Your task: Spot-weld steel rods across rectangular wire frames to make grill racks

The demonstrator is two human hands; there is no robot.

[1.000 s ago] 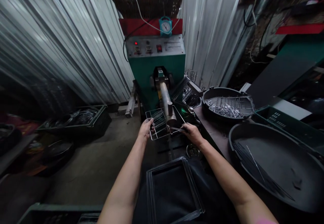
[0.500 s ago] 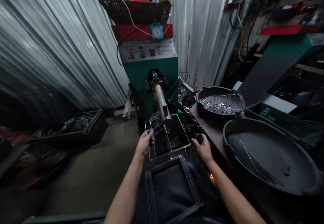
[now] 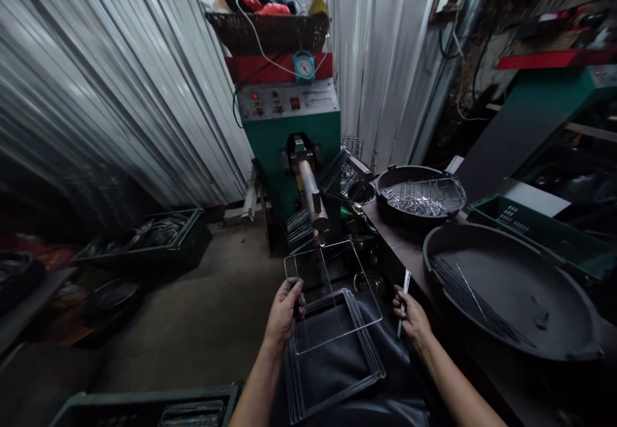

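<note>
My left hand (image 3: 288,308) is closed on the left side of a rectangular wire frame (image 3: 337,335), which has a cross wire through its middle. The frame's far edge lies just beneath the tip of the machine's round metal arm (image 3: 312,199). Off to the right, my right hand (image 3: 412,316) grips a small bunch of short metal rods (image 3: 405,282), held upright and apart from the frame. Below, a stack of similar wire frames (image 3: 373,356) rests on the black apron (image 3: 332,356) over my lap.
The green machine (image 3: 265,134) stands ahead with a control panel. To the right, a round pan (image 3: 511,260) holds dark rods, and a smaller pan (image 3: 390,211) holds short metal pieces. Green crates stand at left (image 3: 200,237) and lower left (image 3: 81,404).
The wire frame has come back toward me with my left hand, now over the stack. My right hand has moved right and down and now shows the rods. Sparks near the machine are gone.
</note>
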